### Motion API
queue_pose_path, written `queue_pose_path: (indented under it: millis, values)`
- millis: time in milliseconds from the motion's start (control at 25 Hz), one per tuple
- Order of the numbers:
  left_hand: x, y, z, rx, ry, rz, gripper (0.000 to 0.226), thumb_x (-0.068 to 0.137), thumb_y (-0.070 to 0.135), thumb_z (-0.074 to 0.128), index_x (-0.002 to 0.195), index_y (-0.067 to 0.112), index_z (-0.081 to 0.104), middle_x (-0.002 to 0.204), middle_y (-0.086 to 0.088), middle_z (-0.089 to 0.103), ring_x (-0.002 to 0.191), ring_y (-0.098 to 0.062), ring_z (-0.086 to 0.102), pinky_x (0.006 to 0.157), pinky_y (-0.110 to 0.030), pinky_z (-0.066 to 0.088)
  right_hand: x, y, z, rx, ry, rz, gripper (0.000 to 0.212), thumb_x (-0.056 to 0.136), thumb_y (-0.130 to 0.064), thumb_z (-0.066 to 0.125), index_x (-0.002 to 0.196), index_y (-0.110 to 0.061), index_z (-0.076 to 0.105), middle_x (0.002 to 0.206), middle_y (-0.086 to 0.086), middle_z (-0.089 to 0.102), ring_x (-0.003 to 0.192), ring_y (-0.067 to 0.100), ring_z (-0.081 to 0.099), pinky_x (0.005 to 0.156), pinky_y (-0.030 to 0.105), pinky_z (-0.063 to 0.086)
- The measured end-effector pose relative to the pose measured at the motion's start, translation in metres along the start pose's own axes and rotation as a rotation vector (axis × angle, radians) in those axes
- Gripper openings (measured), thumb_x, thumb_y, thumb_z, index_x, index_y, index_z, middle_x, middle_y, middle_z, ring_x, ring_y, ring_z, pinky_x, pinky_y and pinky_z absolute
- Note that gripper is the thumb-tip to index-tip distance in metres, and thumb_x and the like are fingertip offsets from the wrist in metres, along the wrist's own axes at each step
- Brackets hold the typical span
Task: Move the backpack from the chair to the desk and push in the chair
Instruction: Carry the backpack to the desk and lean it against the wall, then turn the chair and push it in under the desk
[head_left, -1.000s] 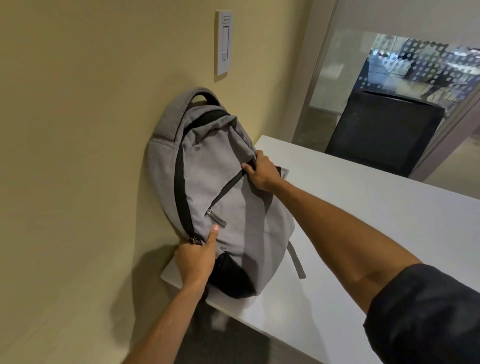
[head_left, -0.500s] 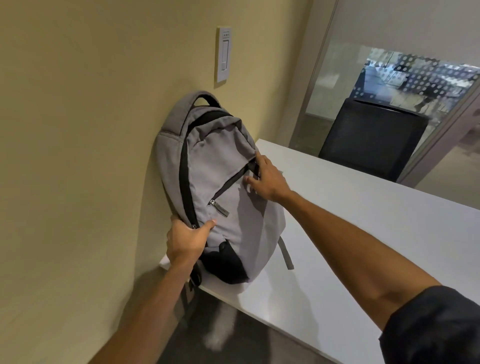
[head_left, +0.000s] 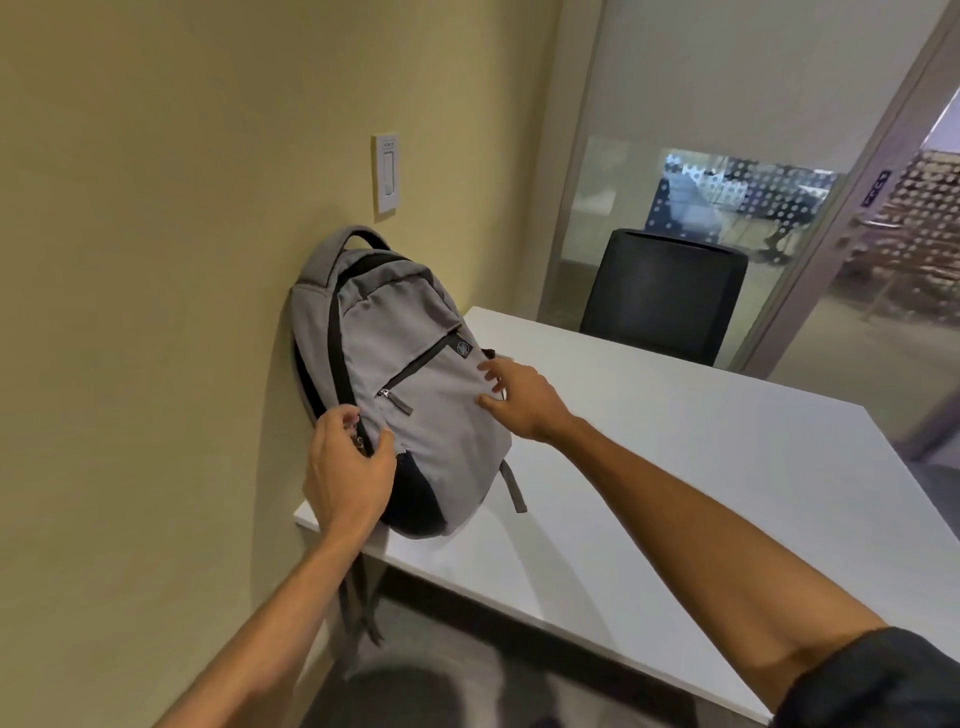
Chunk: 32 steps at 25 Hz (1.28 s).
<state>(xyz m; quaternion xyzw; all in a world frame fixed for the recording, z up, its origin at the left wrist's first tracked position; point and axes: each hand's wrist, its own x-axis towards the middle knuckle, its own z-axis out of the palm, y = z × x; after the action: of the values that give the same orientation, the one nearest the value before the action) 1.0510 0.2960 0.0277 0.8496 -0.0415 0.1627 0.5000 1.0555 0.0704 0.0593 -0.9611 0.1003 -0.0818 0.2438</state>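
The grey backpack (head_left: 415, 374) with black zips stands on the near left corner of the white desk (head_left: 675, 467) and leans upright against the yellow wall. My left hand (head_left: 348, 467) cups its lower left edge loosely, thumb and fingers apart around the black zip band. My right hand (head_left: 519, 397) is at the bag's right side, fingers spread, the tips just touching the grey front. Two straps (head_left: 358, 597) hang off the desk edge. A black chair (head_left: 665, 296) stands at the desk's far side. A dark blurred rounded shape (head_left: 410, 696) lies low under the desk's near edge.
A white wall switch (head_left: 386, 174) sits above the backpack. Behind the desk are a glass partition (head_left: 649, 197) and a glass door (head_left: 904, 291) on the right. The yellow wall (head_left: 156, 312) runs close along my left.
The backpack has been set more upright against the wall. Both hands have loosened: the left no longer clamps the side, and the right has come off the front pocket with fingers spread.
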Motion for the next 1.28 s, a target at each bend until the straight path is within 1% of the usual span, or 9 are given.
queue_pose_path:
  millis: [80, 200, 360, 560, 720, 840, 920, 1160, 1280]
  values:
    - [-0.024, 0.012, -0.007, -0.027, -0.06, 0.045, 0.008, 0.082, 0.025, 0.065, 0.087, 0.021, 0.06, 0.082, 0.004, 0.066, 0.075, -0.018, 0.061, 0.061, -0.03, 0.043, -0.031, 0.001, -0.016, 0.008, 0.02, 0.003, 0.04, 0.092, -0.038, 0.06, 0.127, -0.019, 0.06, 0.126, 0.003, 0.065, 0.105, 0.018, 0.062, 0.094, 0.036, 0.052]
    - [-0.072, 0.032, -0.018, -0.02, -0.154, 0.093, 0.009, 0.082, 0.027, 0.063, 0.074, 0.023, 0.061, 0.068, 0.008, 0.064, 0.067, -0.015, 0.062, 0.063, -0.037, 0.053, -0.094, 0.009, -0.042, 0.074, 0.079, -0.004, 0.032, 0.093, -0.035, 0.06, 0.118, -0.016, 0.067, 0.118, 0.003, 0.069, 0.099, 0.016, 0.064, 0.09, 0.034, 0.054]
    - [-0.158, 0.071, -0.038, -0.032, -0.248, 0.169, 0.012, 0.084, 0.027, 0.064, 0.075, 0.019, 0.063, 0.071, 0.006, 0.065, 0.071, -0.011, 0.062, 0.068, -0.037, 0.054, -0.208, 0.034, -0.08, 0.126, 0.127, -0.021, 0.029, 0.093, -0.034, 0.06, 0.113, -0.015, 0.07, 0.112, 0.002, 0.072, 0.095, 0.014, 0.066, 0.087, 0.034, 0.056]
    - [-0.277, 0.128, -0.048, -0.147, -0.34, 0.236, 0.009, 0.086, 0.023, 0.065, 0.08, 0.018, 0.065, 0.074, 0.009, 0.064, 0.075, -0.004, 0.061, 0.073, -0.032, 0.052, -0.349, 0.077, -0.124, 0.131, 0.161, 0.018, 0.027, 0.095, -0.032, 0.058, 0.112, -0.015, 0.07, 0.114, 0.003, 0.07, 0.097, 0.015, 0.065, 0.087, 0.03, 0.054]
    - [-0.374, 0.161, -0.051, -0.188, -0.439, 0.235, 0.011, 0.088, 0.026, 0.064, 0.089, 0.015, 0.068, 0.087, 0.004, 0.069, 0.083, -0.007, 0.063, 0.077, -0.028, 0.05, -0.441, 0.107, -0.154, 0.111, 0.161, 0.071, 0.026, 0.094, -0.034, 0.057, 0.109, -0.017, 0.07, 0.113, 0.002, 0.071, 0.096, 0.015, 0.064, 0.086, 0.031, 0.054]
    - [-0.43, 0.176, -0.046, -0.173, -0.525, 0.26, 0.012, 0.089, 0.027, 0.063, 0.092, 0.016, 0.068, 0.09, 0.005, 0.068, 0.085, -0.008, 0.062, 0.075, -0.021, 0.046, -0.497, 0.126, -0.173, 0.085, 0.186, 0.13, 0.027, 0.094, -0.035, 0.058, 0.11, -0.017, 0.07, 0.113, 0.001, 0.071, 0.096, 0.015, 0.064, 0.085, 0.03, 0.052]
    - [-0.458, 0.183, -0.041, -0.16, -0.6, 0.286, 0.012, 0.089, 0.029, 0.063, 0.091, 0.019, 0.067, 0.089, 0.008, 0.067, 0.084, -0.006, 0.062, 0.072, -0.019, 0.046, -0.528, 0.137, -0.182, 0.074, 0.211, 0.175, 0.026, 0.093, -0.036, 0.058, 0.109, -0.019, 0.07, 0.112, -0.001, 0.071, 0.096, 0.014, 0.064, 0.085, 0.03, 0.052]
    - [-0.504, 0.205, -0.027, -0.205, -0.833, 0.369, 0.01, 0.088, 0.031, 0.062, 0.089, 0.022, 0.066, 0.087, 0.01, 0.067, 0.082, -0.003, 0.062, 0.076, -0.027, 0.054, -0.612, 0.158, -0.203, 0.021, 0.256, 0.391, 0.026, 0.092, -0.039, 0.058, 0.108, -0.021, 0.07, 0.111, -0.002, 0.071, 0.094, 0.012, 0.065, 0.088, 0.035, 0.055]
    - [-0.528, 0.221, -0.025, -0.234, -0.901, 0.41, 0.01, 0.087, 0.033, 0.061, 0.088, 0.023, 0.066, 0.086, 0.011, 0.067, 0.081, -0.004, 0.063, 0.076, -0.03, 0.056, -0.651, 0.16, -0.213, -0.009, 0.273, 0.454, 0.028, 0.093, -0.035, 0.059, 0.11, -0.016, 0.07, 0.113, 0.0, 0.071, 0.095, 0.013, 0.064, 0.084, 0.028, 0.051]
